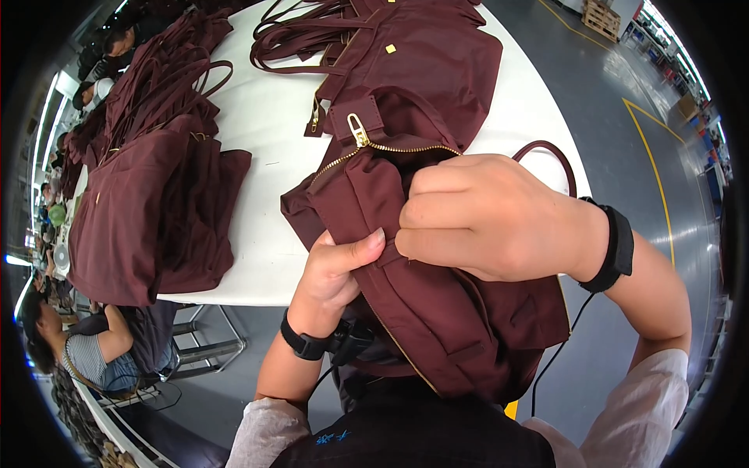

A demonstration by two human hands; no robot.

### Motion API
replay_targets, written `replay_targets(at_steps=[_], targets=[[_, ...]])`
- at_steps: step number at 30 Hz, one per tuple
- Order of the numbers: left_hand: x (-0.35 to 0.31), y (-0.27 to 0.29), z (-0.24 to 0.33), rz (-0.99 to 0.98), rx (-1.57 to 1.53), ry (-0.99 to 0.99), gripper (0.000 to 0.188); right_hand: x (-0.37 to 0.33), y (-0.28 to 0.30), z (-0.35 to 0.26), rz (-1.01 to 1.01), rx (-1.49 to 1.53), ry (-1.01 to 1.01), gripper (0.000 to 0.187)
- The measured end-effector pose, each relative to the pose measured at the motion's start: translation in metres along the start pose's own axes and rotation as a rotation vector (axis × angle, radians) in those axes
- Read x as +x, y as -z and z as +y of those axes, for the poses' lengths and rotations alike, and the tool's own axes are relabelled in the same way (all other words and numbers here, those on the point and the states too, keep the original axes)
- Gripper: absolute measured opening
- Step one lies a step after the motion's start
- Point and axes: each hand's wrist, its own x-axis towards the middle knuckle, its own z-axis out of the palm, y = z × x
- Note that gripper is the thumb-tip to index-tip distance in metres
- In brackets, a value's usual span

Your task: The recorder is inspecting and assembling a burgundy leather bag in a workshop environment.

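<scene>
A maroon fabric bag [437, 327] hangs over the near edge of the table, against my front. Its gold-toothed zipper runs open along the top, with a gold zipper pull [358, 131] at the far end. My left hand [335, 265] grips the bag's fabric from the left, thumb laid on top and the other fingers mostly hidden. Just right of that thumb, my right hand [491, 218] is closed with curled fingers on the same bag near the open zipper. Whether a small part is pinched inside the right hand is hidden.
More maroon bags [421, 70] lie on the white table [265, 195] beyond my hands, and another heap of maroon bags [156, 210] sits at the left. A seated person [94, 343] is at the lower left, near a metal stool [207, 343]. Grey floor [624, 156] lies to the right.
</scene>
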Motion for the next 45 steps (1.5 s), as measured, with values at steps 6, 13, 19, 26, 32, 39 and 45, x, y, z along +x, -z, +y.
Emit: replay_targets(at_steps=[6, 13, 19, 26, 32, 39, 45], targets=[[0.001, 0.005, 0.0, -0.031, -0.007, -0.001, 0.043, 0.006, 0.006, 0.003, -0.138, 0.118, -0.085, 0.009], [0.003, 0.001, -0.003, 0.034, -0.013, -0.04, 0.04, -0.008, 0.007, 0.001, -0.103, 0.139, -0.195, 0.015], [0.003, 0.0, -0.002, 0.036, -0.032, -0.026, 0.042, -0.007, -0.001, -0.005, 0.086, 0.141, -0.164, 0.018], [0.002, 0.002, -0.004, 0.036, -0.028, -0.04, 0.043, -0.007, -0.004, -0.003, 0.025, 0.006, -0.053, 0.016], [-0.002, 0.035, -0.006, -0.021, -0.276, -0.1, 0.042, -0.011, 0.029, -0.019, -0.027, 0.118, -0.364, 0.012], [-0.004, 0.061, -0.002, -0.138, -0.491, -0.113, 0.045, -0.045, 0.046, -0.027, 0.041, -0.014, -0.807, 0.029], [-0.006, 0.03, -0.002, 0.019, -0.273, -0.132, 0.046, -0.038, 0.028, -0.021, -0.24, 0.541, -1.216, 0.073]])
